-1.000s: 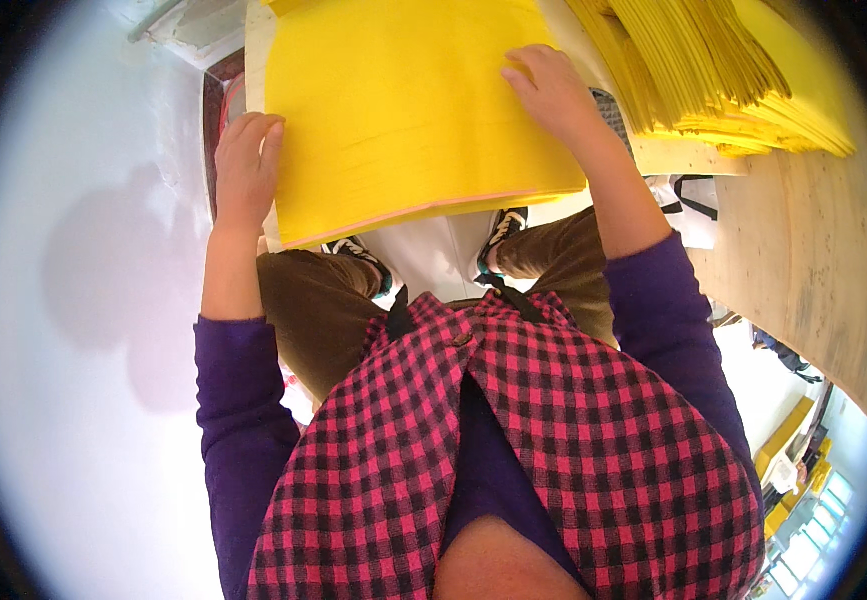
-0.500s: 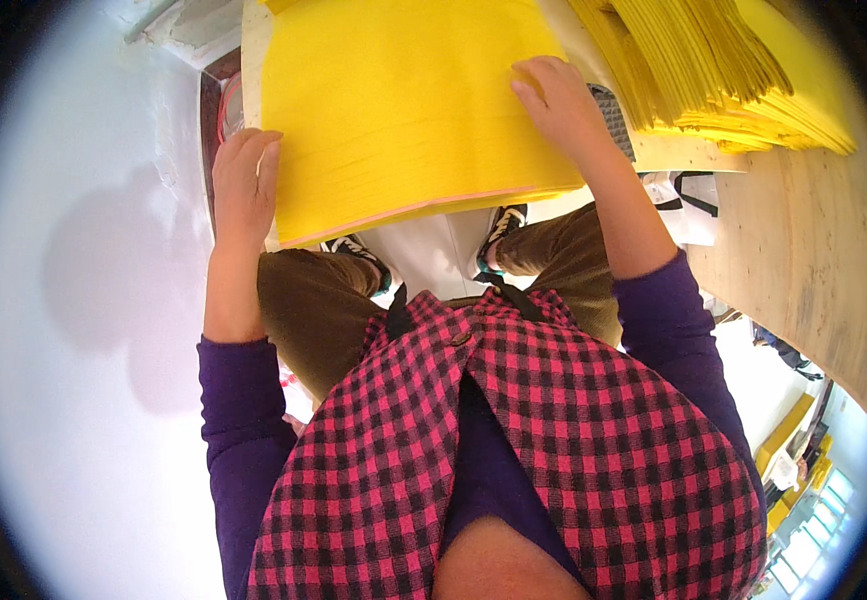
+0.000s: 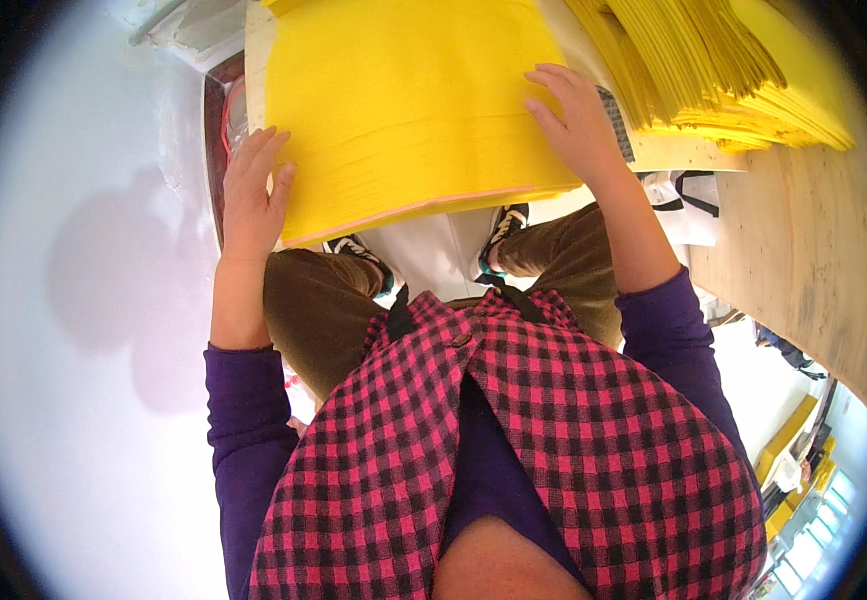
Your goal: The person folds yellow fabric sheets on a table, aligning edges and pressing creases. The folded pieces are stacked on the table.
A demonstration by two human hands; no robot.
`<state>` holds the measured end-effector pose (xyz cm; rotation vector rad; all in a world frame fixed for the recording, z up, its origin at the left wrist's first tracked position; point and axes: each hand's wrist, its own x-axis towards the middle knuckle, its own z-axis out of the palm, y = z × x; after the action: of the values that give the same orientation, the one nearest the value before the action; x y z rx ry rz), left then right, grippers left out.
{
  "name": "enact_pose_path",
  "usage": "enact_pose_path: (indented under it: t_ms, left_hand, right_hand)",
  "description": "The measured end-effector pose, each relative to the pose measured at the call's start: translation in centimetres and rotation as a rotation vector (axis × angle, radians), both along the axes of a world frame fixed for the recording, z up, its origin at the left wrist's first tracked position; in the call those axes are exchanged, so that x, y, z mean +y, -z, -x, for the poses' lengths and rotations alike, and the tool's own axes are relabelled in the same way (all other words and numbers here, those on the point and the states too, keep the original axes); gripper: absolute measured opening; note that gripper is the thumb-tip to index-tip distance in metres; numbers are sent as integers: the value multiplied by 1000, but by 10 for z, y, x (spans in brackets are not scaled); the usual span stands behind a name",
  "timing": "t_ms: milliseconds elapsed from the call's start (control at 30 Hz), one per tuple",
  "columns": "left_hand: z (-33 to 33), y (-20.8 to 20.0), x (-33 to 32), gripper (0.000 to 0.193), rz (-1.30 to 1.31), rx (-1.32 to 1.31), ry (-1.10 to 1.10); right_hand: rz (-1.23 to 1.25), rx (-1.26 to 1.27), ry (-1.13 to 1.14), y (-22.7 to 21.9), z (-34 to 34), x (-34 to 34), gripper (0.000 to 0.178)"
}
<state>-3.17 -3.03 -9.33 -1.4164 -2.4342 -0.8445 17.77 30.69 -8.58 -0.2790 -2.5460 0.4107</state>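
Note:
A stack of flat yellow felt-like sheets [image 3: 409,110] lies in front of me on a pale wooden table [image 3: 257,60]. Its near edge shows a thin pinkish layer along the bottom. At the stack's left edge is my left hand [image 3: 254,195], fingers stretched forward and thumb apart, holding nothing. My right hand [image 3: 579,120] rests at the right edge with its fingers extended over the top sheet and its thumb spread. Whether either palm presses on the stack's side, I cannot tell.
Folded yellow pieces [image 3: 699,60] are piled at the far right of the table. A dark grey ridged item [image 3: 614,125] sits between that pile and the stack. Below, at the right, hangs a white bag [image 3: 689,205] with black straps. A white wall [image 3: 84,300] rises on my left.
My right hand has shifted slightly right and toward me. The left hand's thumb has spread farther from its fingers. The yellow stack stays in nearly the same place.

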Motion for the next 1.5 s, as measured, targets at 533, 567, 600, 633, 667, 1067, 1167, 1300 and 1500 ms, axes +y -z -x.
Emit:
enact_pose_path:
  t_ms: [533,567,600,633,667,1067,1167,1300,1500]
  left_hand:
    - [-7,11,-5,38,178,3,4]
    - [-7,11,-5,38,176,4,6]
    - [-6,11,-6,38,174,5,8]
    - [-6,11,-6,38,172,5,9]
    - [-6,12,-6,37,171,4,10]
    - [-7,12,-6,35,138,-13,10]
    - [-8,11,-6,35,151,-12,4]
    - [-9,11,-10,35,157,-24,4]
    - [-11,11,-12,35,174,-16,-8]
  right_hand:
    - [354,151,194,20,-51,22,30]
    - [450,139,224,22,-49,22,30]
    - [542,136,250,24,-47,23,30]
    - [634,133,276,26,-45,24,30]
    - [669,129,297,28,-43,26,30]
    - [779,96,389,30,-22,35,33]
    - [763,106,381,28,-23,33,32]
    - [756,122,375,27,-25,29,31]
    - [719,105,354,27,-29,26,31]
